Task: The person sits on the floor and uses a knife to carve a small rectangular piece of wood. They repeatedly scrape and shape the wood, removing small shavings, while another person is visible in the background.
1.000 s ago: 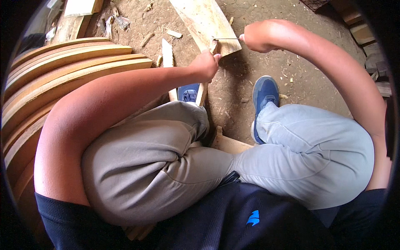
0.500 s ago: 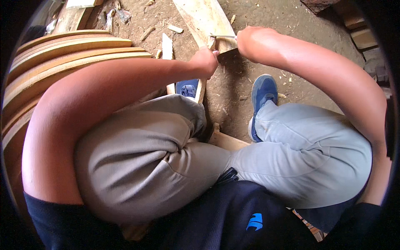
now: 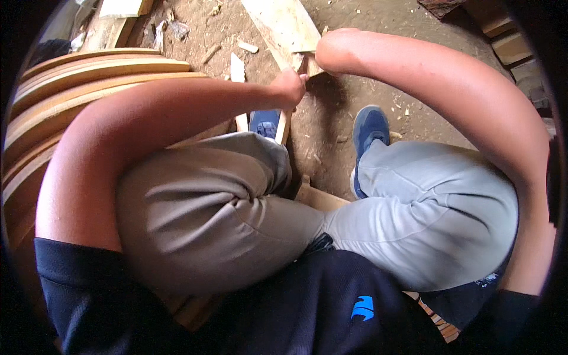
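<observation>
My left hand (image 3: pixel 288 87) is closed around a narrow wooden strip (image 3: pixel 284 127), whose lower part shows beside my left shoe. The strip's top end shows just past my fingers, over a wide pale board (image 3: pixel 284 26) lying ahead of me. My right hand (image 3: pixel 336 52) is just right of that end, bent over the board's near end. A thin metal-shafted tool (image 3: pixel 306 52) runs from it across to the strip. My right fingers are hidden behind the hand, and the tool's kind cannot be made out.
Several long planks (image 3: pixel 112 65) are stacked at my left. Blocks of wood (image 3: pixel 512 48) stand at the far right. A wooden piece (image 3: pixel 322 198) lies between my legs, near my right shoe (image 3: pixel 371 127). Wood chips (image 3: pixel 248 47) are scattered over the dirt floor (image 3: pixel 414 89).
My right hand has moved left and slightly up, closer to my left hand, so less of the metal shaft shows. My left hand has barely shifted and still grips the wooden strip.
</observation>
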`<move>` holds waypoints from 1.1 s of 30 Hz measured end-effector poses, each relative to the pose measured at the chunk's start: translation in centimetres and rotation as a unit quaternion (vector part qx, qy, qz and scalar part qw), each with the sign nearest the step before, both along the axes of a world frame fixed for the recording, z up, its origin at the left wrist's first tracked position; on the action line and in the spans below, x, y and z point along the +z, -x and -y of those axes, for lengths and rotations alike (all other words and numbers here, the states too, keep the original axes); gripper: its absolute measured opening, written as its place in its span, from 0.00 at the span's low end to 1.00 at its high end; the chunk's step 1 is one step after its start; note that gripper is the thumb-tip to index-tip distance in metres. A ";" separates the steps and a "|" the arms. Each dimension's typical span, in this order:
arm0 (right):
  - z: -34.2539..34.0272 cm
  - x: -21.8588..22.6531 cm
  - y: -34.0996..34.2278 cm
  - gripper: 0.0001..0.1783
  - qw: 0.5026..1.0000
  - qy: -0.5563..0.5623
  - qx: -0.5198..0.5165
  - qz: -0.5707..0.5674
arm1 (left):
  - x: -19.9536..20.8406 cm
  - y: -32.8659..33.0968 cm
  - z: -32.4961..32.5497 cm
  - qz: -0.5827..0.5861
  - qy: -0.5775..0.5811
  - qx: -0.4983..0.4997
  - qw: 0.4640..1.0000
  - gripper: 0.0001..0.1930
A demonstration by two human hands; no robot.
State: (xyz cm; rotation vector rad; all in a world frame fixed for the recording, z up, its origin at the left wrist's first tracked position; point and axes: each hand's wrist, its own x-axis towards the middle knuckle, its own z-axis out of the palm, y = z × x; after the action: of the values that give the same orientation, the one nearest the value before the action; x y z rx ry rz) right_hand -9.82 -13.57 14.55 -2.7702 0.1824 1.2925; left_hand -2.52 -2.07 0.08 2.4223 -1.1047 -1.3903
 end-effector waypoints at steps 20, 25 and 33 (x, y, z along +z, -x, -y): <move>3.2 -2.6 1.0 0.16 0.967 0.041 -0.238 -0.077 | -0.8 -0.4 -0.5 -0.004 0.037 -0.008 0.999 0.25; 2.4 -4.9 1.7 0.19 0.996 0.062 -0.064 -0.008 | -1.1 0.0 -0.3 -0.019 0.012 0.018 1.000 0.26; -0.4 -1.9 1.0 0.14 0.984 0.041 -0.171 0.019 | -0.5 -0.4 -0.5 0.069 0.052 -0.089 0.992 0.26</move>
State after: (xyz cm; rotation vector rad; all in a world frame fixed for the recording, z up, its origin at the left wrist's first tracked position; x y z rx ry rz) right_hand -10.83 -13.15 12.63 -2.6662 0.6893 1.1668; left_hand -2.08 -1.62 -0.38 2.4276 -1.4194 -1.1910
